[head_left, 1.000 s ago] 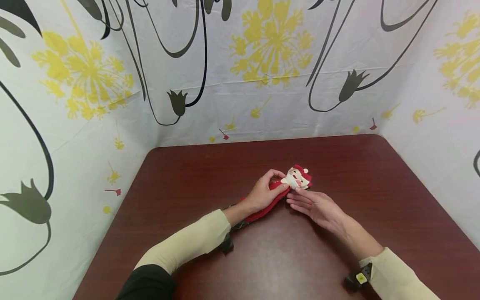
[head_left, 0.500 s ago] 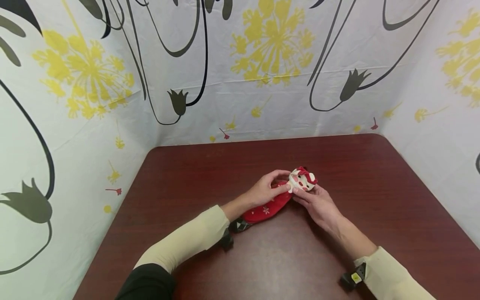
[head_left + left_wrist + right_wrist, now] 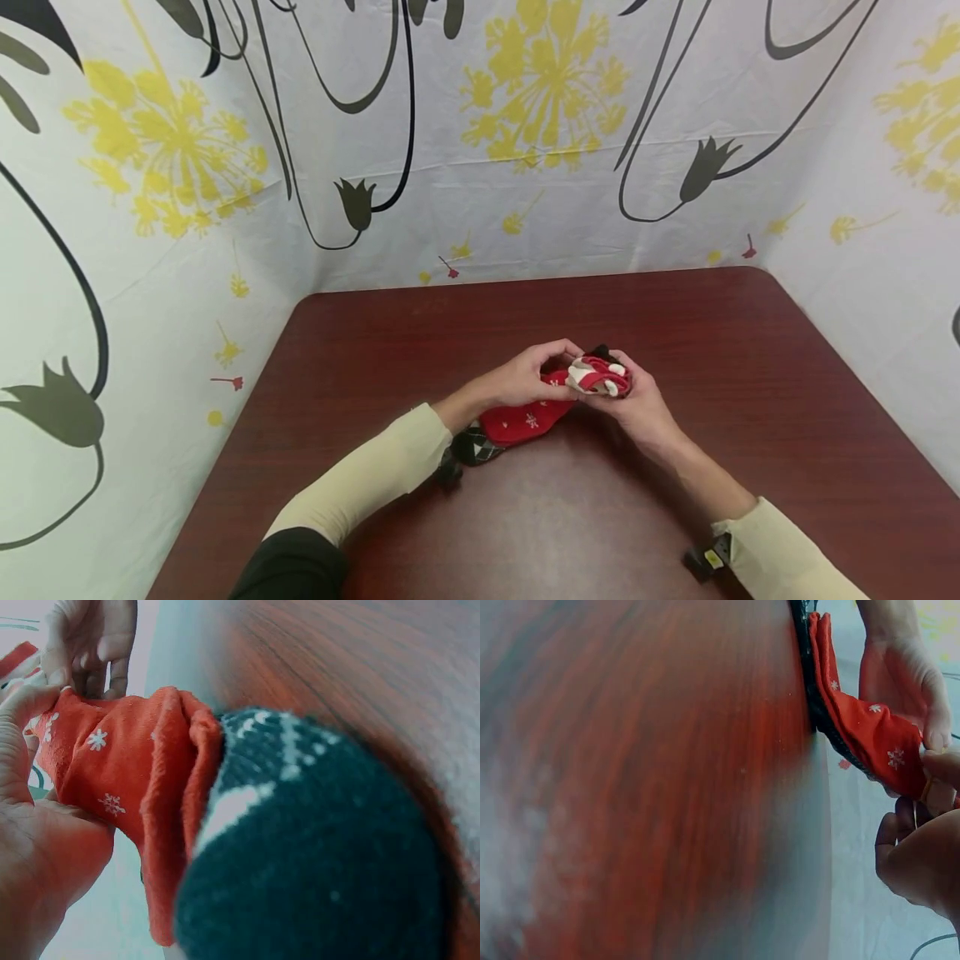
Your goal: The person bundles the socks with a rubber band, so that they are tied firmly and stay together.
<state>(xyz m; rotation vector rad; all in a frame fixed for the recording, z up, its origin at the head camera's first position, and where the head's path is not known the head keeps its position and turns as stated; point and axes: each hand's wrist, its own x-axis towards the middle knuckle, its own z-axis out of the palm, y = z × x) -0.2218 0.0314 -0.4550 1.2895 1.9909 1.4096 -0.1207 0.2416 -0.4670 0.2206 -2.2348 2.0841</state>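
A red sock (image 3: pixel 525 421) with white snowflakes lies slantwise between my hands, with a dark argyle-patterned sock (image 3: pixel 474 446) under it and showing at its near left end. My left hand (image 3: pixel 517 382) pinches the red sock just behind its red-and-white end (image 3: pixel 598 377), which is curled into a roll. Around the far side of that roll, my right hand (image 3: pixel 637 408) holds it between thumb and fingers. In the left wrist view the dark argyle fabric (image 3: pixel 315 862) bulges close to the camera. The right wrist view shows both thumbs meeting at the red fabric (image 3: pixel 870 735).
The dark red-brown table (image 3: pixel 570 517) spreads around the hands. White cloth with flower prints (image 3: pixel 465 200) hangs behind it and at both sides. A small black device (image 3: pixel 705 560) is strapped at the right wrist.
My right hand has moved from beside the sock onto its red-and-white end. That end, which showed a Santa face, has been curled over into a roll. My left hand keeps its grip.
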